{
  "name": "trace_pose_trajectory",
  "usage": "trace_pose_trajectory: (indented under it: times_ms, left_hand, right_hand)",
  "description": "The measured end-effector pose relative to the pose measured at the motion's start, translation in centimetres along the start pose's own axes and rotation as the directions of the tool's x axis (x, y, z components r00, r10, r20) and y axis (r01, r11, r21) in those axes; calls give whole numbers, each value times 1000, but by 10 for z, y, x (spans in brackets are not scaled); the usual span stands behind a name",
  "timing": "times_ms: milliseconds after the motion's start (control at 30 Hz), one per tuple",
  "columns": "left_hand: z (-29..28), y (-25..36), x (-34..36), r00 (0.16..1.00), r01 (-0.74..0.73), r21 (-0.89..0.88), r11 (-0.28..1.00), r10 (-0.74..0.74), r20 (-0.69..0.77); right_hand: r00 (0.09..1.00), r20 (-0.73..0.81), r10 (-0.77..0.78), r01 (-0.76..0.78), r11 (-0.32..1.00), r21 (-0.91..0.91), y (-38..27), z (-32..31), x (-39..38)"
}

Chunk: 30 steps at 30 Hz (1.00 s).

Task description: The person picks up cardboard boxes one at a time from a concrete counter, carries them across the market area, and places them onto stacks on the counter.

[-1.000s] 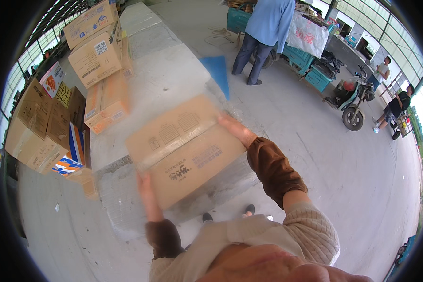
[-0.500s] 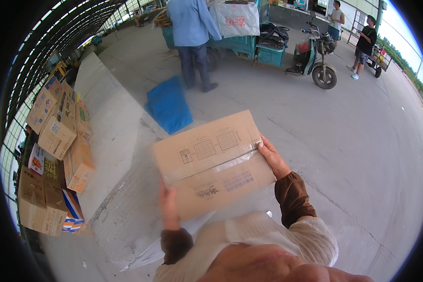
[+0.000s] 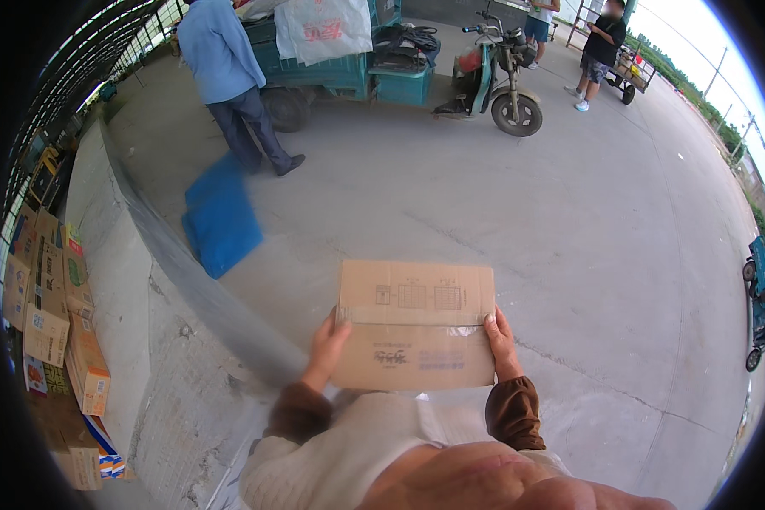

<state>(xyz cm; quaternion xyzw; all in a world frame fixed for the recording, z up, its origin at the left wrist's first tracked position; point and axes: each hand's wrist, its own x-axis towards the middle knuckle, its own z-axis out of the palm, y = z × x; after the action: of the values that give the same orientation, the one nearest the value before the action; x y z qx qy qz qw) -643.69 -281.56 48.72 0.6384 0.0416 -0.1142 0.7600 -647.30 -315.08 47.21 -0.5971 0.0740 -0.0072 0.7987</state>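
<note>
Between my two hands is a brown cardboard box, its broad face turned up, with a strip of clear tape across the middle and dark print on both halves. My left hand grips its left side, thumb near the edge. On the opposite side my right hand holds the box, its thumb at the end of the tape. The fingers of both hands are partly hidden by the cardboard. Brown sleeves cover both forearms.
Stacked cardboard boxes lie at the left beyond a low concrete ledge. A blue sheet is on the floor near a person in blue. Behind stands a teal cargo tricycle; two people stand at the far right.
The box has gone from tilted to nearly level, held by both hands throughout. My view has swung right, so the stacked boxes, blue sheet and tricycle sit further left.
</note>
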Motion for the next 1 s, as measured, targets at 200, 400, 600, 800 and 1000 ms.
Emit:
trace_pose_trajectory:
  times_ms: [200, 400, 600, 800, 1000]
  left_hand:
    - [62, -1, 133, 991, 26, 34, 999, -30, 131]
    - [147, 3, 285, 970, 59, -46, 997, -46, 237]
    - [240, 8, 407, 901, 117, 16, 993, -112, 420]
    - [333, -18, 513, 934, 98, 91, 991, -123, 336]
    - [460, 12, 590, 943, 180, -26, 983, -165, 290]
  right_hand:
    - [996, -92, -19, 15, 999, -48, -24, -46, 89]
    - [976, -207, -65, 59, 998, -37, -70, -105, 183]
    - [915, -399, -51, 73, 996, 41, -88, -179, 255]
    - [929, -371, -12, 33, 998, 52, -121, -272, 360]
    - [963, -270, -16, 15, 1000, -5, -169, -407, 490]
